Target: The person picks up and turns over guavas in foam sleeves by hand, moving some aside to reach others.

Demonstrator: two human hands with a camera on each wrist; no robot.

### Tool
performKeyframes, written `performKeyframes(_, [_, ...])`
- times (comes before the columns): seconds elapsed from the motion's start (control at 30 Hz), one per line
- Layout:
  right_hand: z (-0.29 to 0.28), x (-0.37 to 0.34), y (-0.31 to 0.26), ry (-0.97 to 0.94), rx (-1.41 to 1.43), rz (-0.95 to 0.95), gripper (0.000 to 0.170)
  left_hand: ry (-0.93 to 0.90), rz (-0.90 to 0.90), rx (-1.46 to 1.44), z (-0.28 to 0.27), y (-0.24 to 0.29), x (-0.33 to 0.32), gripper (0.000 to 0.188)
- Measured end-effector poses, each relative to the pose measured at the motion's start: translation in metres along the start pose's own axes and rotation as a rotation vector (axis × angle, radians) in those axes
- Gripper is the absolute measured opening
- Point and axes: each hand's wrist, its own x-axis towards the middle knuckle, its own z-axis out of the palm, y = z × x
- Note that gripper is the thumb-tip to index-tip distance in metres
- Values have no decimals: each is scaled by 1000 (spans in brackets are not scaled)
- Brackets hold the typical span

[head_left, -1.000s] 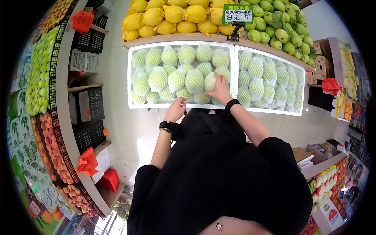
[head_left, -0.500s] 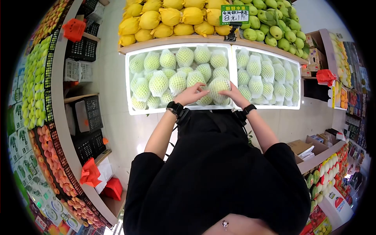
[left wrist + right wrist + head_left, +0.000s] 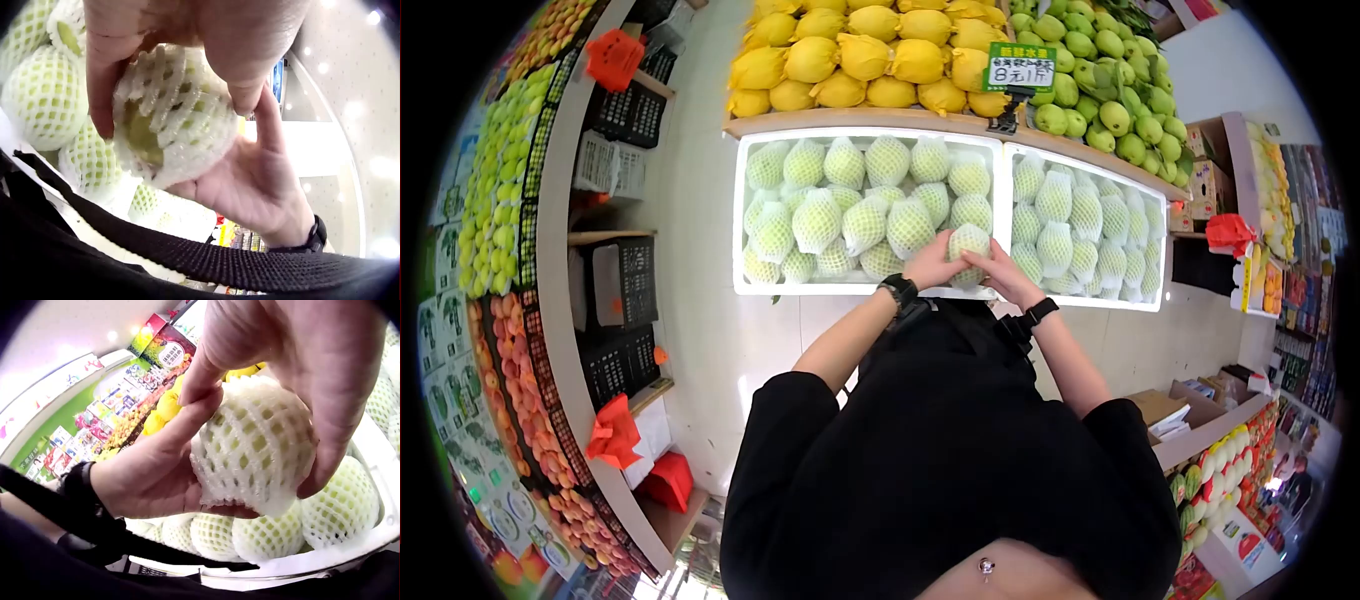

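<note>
A green fruit in a white foam net (image 3: 969, 241) is held between both hands, over the near right corner of the left white foam box (image 3: 820, 289). My left hand (image 3: 932, 264) grips its left side and my right hand (image 3: 1007, 275) its right side. The left wrist view shows the netted fruit (image 3: 178, 119) between thumb and fingers, with green skin showing through a gap in the net. In the right wrist view the fruit (image 3: 256, 444) sits across the left palm (image 3: 150, 475), and the right hand (image 3: 300, 356) holds it from above.
More netted fruits (image 3: 816, 220) fill the left box, and a second box (image 3: 1090, 297) of them stands to its right. Behind are yellow wrapped fruits (image 3: 865, 57), green fruits (image 3: 1114, 118) and a price sign (image 3: 1020, 68). Shelves with black crates (image 3: 628, 110) stand at the left.
The right hand has lifted the netted fruit from the box's right side and turned it. The left hand has moved right from the box's near edge and now grips the same fruit.
</note>
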Motion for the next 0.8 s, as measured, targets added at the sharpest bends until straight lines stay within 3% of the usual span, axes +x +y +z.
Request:
performKeyframes(0.1, [-4, 24, -5, 14, -24, -27, 86, 117, -9, -76, 11, -15, 8, 78])
performKeyframes(0.13, [-4, 30, -10, 57, -67, 8, 91, 109, 76, -62, 15, -29, 15, 87])
performKeyframes(0.27, [-14, 62, -2, 152, -202, -61, 90, 67, 153, 198, 16, -43, 7, 96])
performKeyframes(0.37, [-20, 81, 14, 252, -408, -152, 72, -104, -10, 291, 9, -7, -17, 98])
performKeyframes(0.4, [-5, 60, -8, 213, -532, -127, 77, -144, -37, 196, 8, -15, -17, 96])
performKeyframes(0.43, [-14, 77, 9, 197, -645, -125, 80, 23, 48, 334, 10, -20, -22, 80])
performKeyframes(0.5, [-7, 79, 21, 384, -825, -220, 87, 6, -7, 113, -10, -10, -34, 53])
performKeyframes(0.6, [-6, 71, 18, 336, -941, -317, 85, 265, -71, -40, -29, -8, -52, 34])
performKeyframes(0.7, [-1, 69, 19, 292, -929, -362, 83, 414, -123, 97, -59, -5, -64, 32])
performKeyframes(0.8, [-1, 74, 16, 292, -1064, -255, 84, 596, -80, 500, -76, -19, -58, 61])
